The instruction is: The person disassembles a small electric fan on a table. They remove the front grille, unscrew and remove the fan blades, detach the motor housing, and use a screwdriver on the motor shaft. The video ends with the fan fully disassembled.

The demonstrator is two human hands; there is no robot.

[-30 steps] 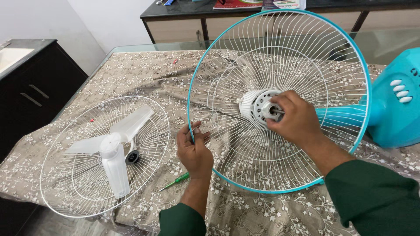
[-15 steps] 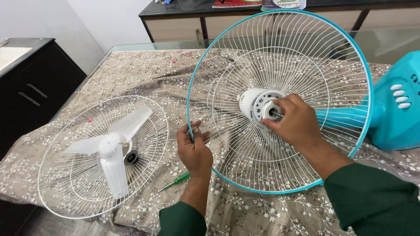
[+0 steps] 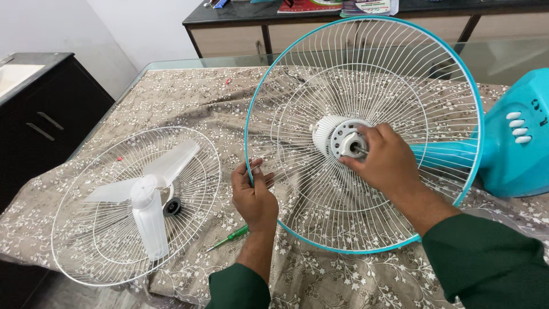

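Rear grille propped on edge, hub facing me.

My left hand (image 3: 253, 194) pinches the teal rim of the rear grille (image 3: 366, 86), which stands tilted on the patterned cloth (image 3: 189, 97). My right hand (image 3: 388, 160) closes its fingertips on the motor shaft (image 3: 359, 149) at the white hub (image 3: 337, 136). Best done, I judge, by keeping the rim steady and turning only at the fingertips. Clear blade (image 3: 151, 194) lies on the front grille (image 3: 91, 252); green screwdriver (image 3: 229, 236) nearby.
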